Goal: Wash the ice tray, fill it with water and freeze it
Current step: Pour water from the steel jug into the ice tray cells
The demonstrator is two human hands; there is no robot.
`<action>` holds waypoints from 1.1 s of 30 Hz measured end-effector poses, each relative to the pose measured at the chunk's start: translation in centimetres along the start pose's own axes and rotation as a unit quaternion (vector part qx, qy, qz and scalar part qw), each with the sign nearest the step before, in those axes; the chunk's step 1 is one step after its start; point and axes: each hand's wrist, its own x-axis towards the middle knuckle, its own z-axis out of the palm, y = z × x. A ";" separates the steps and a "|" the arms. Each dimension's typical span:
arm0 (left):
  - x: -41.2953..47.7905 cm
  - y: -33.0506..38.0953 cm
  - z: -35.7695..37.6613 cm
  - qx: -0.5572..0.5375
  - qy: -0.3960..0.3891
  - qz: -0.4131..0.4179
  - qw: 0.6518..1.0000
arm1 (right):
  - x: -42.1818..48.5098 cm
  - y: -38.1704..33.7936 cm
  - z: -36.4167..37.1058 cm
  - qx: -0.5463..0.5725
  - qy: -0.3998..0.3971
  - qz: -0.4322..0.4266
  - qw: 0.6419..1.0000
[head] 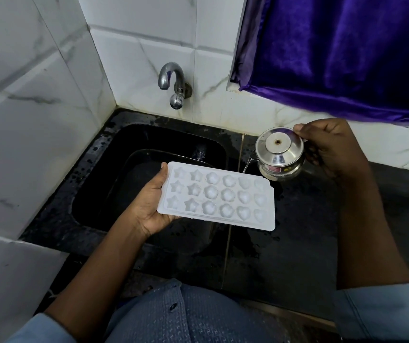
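A white ice tray [217, 196] with star, round and heart moulds is held level over the right side of the black sink [104, 174]. My left hand [151, 206] grips its left end, thumb on top. My right hand [329, 147] holds a small steel lidded jug [279, 153] by its handle, tilted left. A thin stream of water [246, 165] runs from its spout toward the tray's far right corner.
A chrome tap [173, 82] juts from the tiled wall above the sink. A wet black stone counter [297, 231] extends to the right. A purple curtain [347, 45] hangs at the upper right. White marble-look tiles [25, 120] close off the left side.
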 end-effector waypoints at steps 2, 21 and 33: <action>0.1 -0.2 0.1 -0.004 -0.001 -0.004 1.000 | 0.1 0.0 0.2 0.000 0.000 0.000 1.000; 0.8 -0.9 -0.4 0.001 -0.007 -0.015 1.000 | 0.2 -1.3 1.4 -0.007 -0.017 -0.010 1.000; 0.5 -0.7 -0.3 0.004 -0.012 -0.014 1.000 | 0.2 -1.8 1.9 -0.004 -0.015 -0.016 1.000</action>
